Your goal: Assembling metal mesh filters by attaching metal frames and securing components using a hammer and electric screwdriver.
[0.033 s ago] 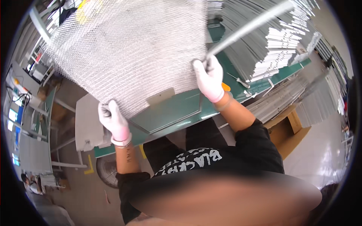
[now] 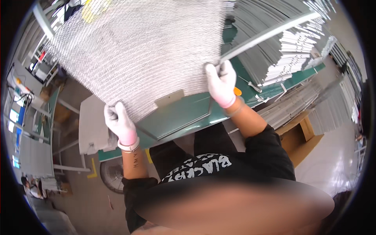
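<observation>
A silver mesh sheet [image 2: 145, 51] is held at the top of the frame. Its sides are pinched low down by the gloved left hand [image 2: 121, 122] and right hand [image 2: 221, 85].

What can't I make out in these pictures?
All in the head view:
Mesh: far end, cut off by the top edge.
Strip: near end, hidden by the right hand.
Table: partly hidden by the mesh.
Fan: right side, hidden by the left arm.
Distant person: too small.
</observation>
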`<act>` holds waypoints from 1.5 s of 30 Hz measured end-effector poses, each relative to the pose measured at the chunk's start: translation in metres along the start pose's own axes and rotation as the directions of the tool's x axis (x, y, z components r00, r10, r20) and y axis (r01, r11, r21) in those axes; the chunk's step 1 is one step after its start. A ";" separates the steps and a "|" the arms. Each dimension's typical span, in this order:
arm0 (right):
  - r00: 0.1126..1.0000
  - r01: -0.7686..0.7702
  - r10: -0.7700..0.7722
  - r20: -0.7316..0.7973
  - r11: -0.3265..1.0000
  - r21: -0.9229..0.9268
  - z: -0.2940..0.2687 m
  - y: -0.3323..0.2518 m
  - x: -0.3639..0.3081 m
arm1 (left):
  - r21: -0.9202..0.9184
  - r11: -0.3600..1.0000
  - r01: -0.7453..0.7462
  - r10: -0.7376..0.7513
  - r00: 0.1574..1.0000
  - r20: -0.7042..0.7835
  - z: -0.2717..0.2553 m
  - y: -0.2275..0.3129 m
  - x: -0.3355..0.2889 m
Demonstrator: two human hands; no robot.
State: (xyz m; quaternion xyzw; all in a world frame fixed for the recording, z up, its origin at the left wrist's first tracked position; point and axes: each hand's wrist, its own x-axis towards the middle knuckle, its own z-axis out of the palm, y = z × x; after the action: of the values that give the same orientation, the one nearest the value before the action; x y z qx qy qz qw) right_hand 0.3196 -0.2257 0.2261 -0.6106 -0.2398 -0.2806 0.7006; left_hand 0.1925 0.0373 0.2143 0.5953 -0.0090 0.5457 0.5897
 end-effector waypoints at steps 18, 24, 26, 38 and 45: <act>0.833 -0.201 0.174 0.525 0.980 -0.006 -0.049 0.046 -0.040 | 0.199 0.892 0.407 -0.452 0.831 0.326 -0.052 -0.024 -0.061; 0.911 -0.188 0.062 0.409 0.942 0.277 -0.031 -0.005 0.016 | 0.054 0.975 0.217 -0.224 0.950 0.220 -0.024 0.020 0.013; 0.949 -0.193 0.115 0.294 0.949 0.249 -0.021 -0.004 0.014 | 0.002 0.977 0.211 -0.205 0.944 0.258 -0.018 0.018 0.014; 0.956 -0.206 0.155 0.249 0.958 0.197 -0.021 0.008 -0.010 | 0.078 0.996 0.038 -0.043 0.997 0.070 -0.009 0.007 -0.018; 0.915 -0.294 0.215 0.342 0.935 0.199 -0.024 0.052 -0.046 | 0.080 0.976 0.202 -0.212 0.967 0.142 -0.032 -0.028 -0.057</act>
State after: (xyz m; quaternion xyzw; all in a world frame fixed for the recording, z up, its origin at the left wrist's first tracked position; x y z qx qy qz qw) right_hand 0.3215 -0.2403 0.1543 -0.5818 -0.2992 -0.0533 0.7544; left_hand 0.1670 0.0326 0.1481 0.6512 0.0268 0.4348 0.6214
